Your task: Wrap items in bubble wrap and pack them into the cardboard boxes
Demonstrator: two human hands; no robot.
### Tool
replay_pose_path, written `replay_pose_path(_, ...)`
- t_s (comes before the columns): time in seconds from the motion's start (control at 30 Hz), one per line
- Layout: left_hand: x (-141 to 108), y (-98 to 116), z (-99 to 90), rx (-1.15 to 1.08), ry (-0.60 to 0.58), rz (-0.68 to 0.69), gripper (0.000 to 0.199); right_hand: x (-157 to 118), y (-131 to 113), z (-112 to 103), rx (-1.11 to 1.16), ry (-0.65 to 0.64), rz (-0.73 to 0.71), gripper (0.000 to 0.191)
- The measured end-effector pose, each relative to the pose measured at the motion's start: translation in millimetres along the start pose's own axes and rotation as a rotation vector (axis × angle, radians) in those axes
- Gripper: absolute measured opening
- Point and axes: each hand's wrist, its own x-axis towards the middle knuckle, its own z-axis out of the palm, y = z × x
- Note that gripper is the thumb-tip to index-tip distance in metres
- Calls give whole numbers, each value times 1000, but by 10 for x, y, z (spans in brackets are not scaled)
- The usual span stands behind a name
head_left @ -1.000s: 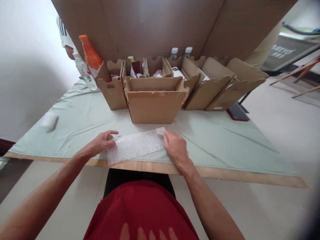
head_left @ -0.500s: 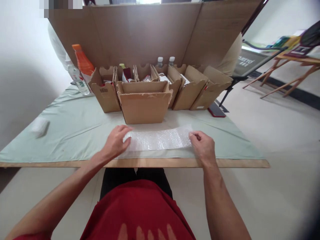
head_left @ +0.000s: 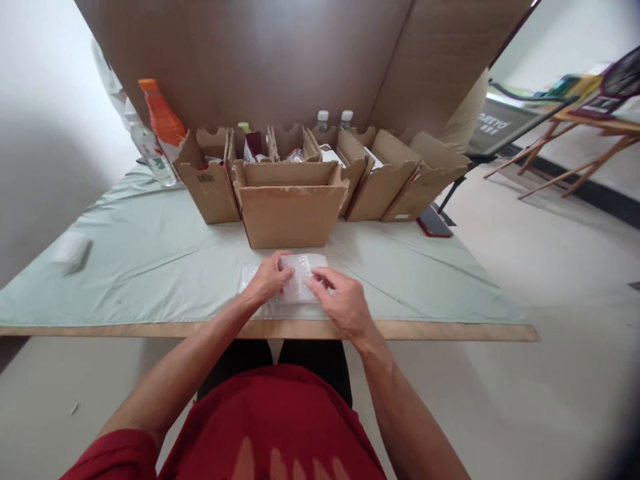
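A clear strip of bubble wrap point(head_left: 301, 279) lies near the front of the cloth-covered table, doubled over on itself. Its left end sticks out past my left hand point(head_left: 270, 277), whose thumb and fingers grip the folded layer from the left. From the right, my right hand point(head_left: 343, 299) has its thumb and index finger closed at the wrap's folded right part. Just behind the wrap stands an open-topped cardboard box point(head_left: 290, 217); how deep its contents sit cannot be seen.
A row of cardboard bins point(head_left: 383, 173) with packets stands behind the front box, before a tall cardboard panel point(head_left: 280, 60). An orange bottle point(head_left: 163, 117) and a clear bottle point(head_left: 153, 155) stand at the left. A whitish roll point(head_left: 71, 251) lies on the cloth's left side.
The bubble wrap went from stretched out flat to folded over. My right hand moved left with its end, and my left hand shifted right onto the wrap.
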Motion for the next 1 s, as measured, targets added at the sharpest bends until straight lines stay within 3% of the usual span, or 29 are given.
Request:
replay_pose_path(0.1, 33, -68, -31, 128, 73, -20, 52, 1, 144, -179, -30, 100, -72, 25)
replay_pose_path(0.17, 34, -84, -33, 222, 100, -29, 59, 27, 213, -204, -148, 78, -171, 28)
replay_pose_path(0.33, 45, -53, -41, 431, 89, -23, 69, 72, 306, 114, -499, -181, -221, 33)
replay_pose_path(0.43, 71, -45, -75, 530, 70, -7, 68, 48, 379, 249, -512, -184, -203, 32)
replay_pose_path(0.57, 19, -5, -99, 642, 95, 40, 63, 15, 456, 244, -521, -165, -190, 33)
replay_pose_path(0.7, -161, 53, -3, 727, 163, 193, 55, -5, 498, 237, -518, -178, -202, 33)
replay_pose_path(0.83, -300, -80, 170, 914, 10, 544, 45, -27, 581, 283, -505, -154, -223, 33)
replay_pose_path(1.0, -347, -372, 269, 1024, -131, 543, 63, -11, 633, 229, -462, -128, -296, 31)
